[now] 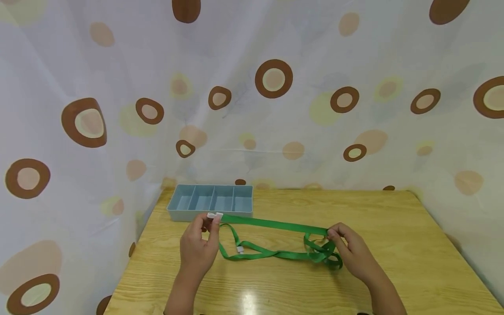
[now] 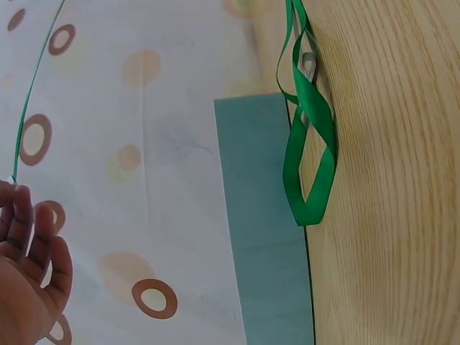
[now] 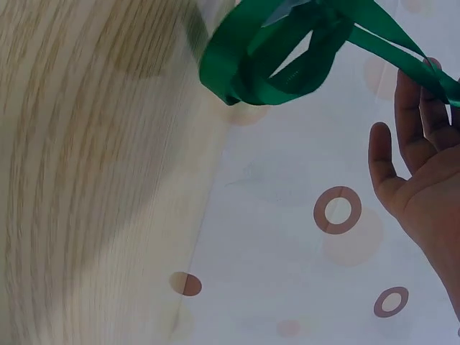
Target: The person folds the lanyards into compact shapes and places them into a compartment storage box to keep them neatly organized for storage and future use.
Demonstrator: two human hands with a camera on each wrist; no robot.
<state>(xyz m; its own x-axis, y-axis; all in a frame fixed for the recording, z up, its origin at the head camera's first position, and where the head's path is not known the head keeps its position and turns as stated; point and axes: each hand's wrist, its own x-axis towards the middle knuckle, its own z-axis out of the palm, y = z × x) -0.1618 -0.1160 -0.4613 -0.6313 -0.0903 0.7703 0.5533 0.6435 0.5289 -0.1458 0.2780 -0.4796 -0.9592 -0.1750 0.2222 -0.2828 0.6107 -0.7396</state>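
A green ribbon lanyard (image 1: 271,224) is stretched between both hands above the table. My left hand (image 1: 198,247) pinches the white plastic clip (image 1: 215,216) at one end between thumb and fingers. At the other end my right hand (image 1: 352,251) pinches the strap. Below the taut length, a slack part of the lanyard (image 2: 316,129) hangs in a twisted loop, with a small white piece (image 1: 240,250) on it. More green loops (image 3: 230,65) bunch up and dangle under the right hand. In the left wrist view, the left hand (image 2: 29,266) shows only partly at the edge.
A blue-grey tray (image 1: 208,215) with several compartments stands at the back left of the wooden table (image 1: 393,232), just behind the left hand. A white curtain (image 1: 307,131) with brown and beige spots closes off the back and sides.
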